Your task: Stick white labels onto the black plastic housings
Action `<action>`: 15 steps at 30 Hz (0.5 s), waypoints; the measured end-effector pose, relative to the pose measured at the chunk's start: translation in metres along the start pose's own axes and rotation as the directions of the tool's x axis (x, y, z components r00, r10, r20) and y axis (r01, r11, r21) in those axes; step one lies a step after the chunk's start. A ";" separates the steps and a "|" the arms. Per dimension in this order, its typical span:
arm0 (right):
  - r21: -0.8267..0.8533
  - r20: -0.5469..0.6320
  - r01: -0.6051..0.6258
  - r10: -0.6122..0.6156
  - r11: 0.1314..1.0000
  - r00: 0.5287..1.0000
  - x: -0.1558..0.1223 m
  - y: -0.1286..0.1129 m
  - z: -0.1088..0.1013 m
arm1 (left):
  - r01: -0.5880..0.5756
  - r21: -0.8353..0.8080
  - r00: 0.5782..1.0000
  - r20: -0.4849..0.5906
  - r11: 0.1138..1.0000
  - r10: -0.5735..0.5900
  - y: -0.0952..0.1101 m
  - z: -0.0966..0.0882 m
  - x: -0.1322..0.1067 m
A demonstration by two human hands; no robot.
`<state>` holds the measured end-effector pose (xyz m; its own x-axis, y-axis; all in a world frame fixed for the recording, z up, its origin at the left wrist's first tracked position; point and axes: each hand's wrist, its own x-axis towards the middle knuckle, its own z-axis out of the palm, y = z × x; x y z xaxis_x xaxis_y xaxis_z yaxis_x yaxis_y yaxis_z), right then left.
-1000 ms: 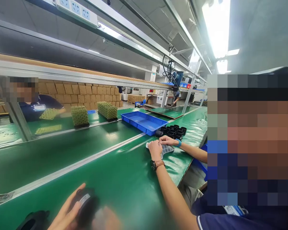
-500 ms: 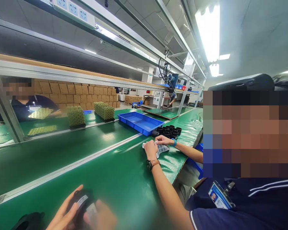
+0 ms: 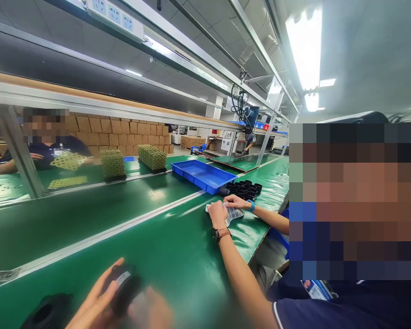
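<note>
My left hand (image 3: 97, 297) is wrapped around a black, rounded part (image 3: 126, 288) at the bottom of the view. A small white label (image 3: 123, 277) sits on the part's upper side. Close to its right side is my right hand (image 3: 155, 308), smeared by motion. A pale, whitish blur (image 3: 139, 304) shows at its fingers, too unclear to name. Another black part (image 3: 48, 311), with a round opening, lies on the green work surface (image 3: 178, 265) left of my left hand.
At right, a co-worker's hands (image 3: 221, 210) are on a sheet of labels (image 3: 234, 213). Beyond them stand several black cup-like parts (image 3: 245, 188) and a blue tray (image 3: 203, 176). Yellow-green mesh stacks (image 3: 152, 157) stand farther back, and another person (image 3: 58, 146) sits across the line.
The view has turned slightly left, so the scene sits farther right. The black part stays in my left hand, its label at a slightly different angle. My right hand remains blurred beside it.
</note>
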<state>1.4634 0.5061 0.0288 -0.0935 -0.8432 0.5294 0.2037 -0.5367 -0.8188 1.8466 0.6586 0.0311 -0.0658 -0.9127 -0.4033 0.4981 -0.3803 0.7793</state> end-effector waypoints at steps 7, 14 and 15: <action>0.177 0.186 -0.109 0.075 0.978 0.980 -0.008 0.024 0.088 | -0.133 0.021 0.989 0.074 0.991 0.131 -0.001 0.015 -0.011; 0.234 0.097 -0.099 0.078 0.967 0.992 0.059 0.048 0.032 | -0.134 -0.074 0.979 0.145 0.988 0.143 0.005 0.015 -0.019; 0.241 0.064 -0.085 0.072 0.967 0.995 0.063 0.056 0.024 | -0.123 -0.088 0.979 0.155 0.988 0.136 0.004 0.012 -0.017</action>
<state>1.4920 0.4235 0.0215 -0.0164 -0.8757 0.4825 0.4402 -0.4396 -0.7829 1.8393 0.6706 0.0469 -0.1309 -0.9679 -0.2144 0.5769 -0.2503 0.7775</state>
